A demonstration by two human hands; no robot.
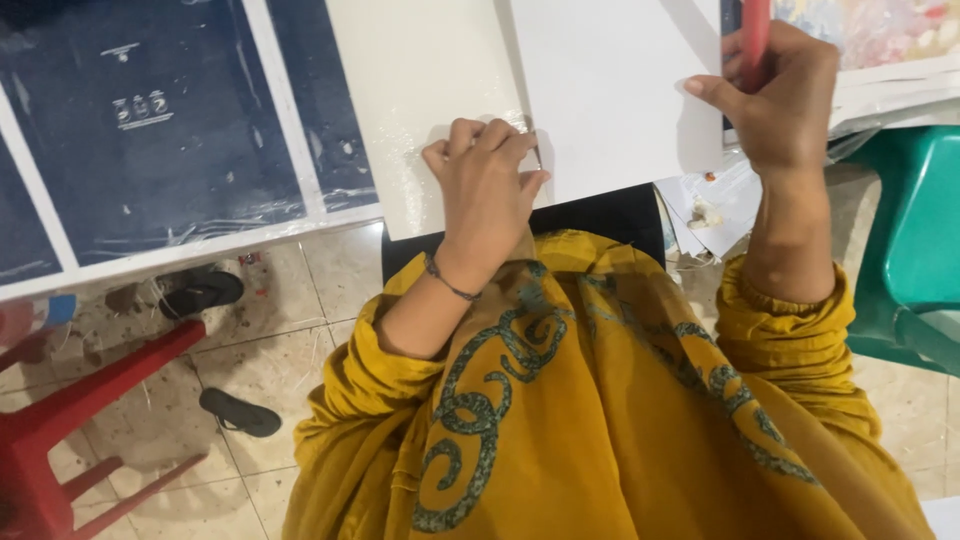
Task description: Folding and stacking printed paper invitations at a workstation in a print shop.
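My left hand (487,190) presses curled fingers onto a white sheet (610,90), apparently pinning its edge on the cream board (420,100) beneath so it stays flat. My right hand (780,95) has its grip clenched around a red tool (755,40), steadied at the sheet's right edge. The tool's top is cut off and its tip hidden, so I cannot tell its kind. A mustard garment (600,400) covers my lap.

White sheet (610,90): flat, its lower left edge under the left hand's (487,185) fingertips. Red pen-like tool (754,40): upright, gripped in the right hand (780,95).
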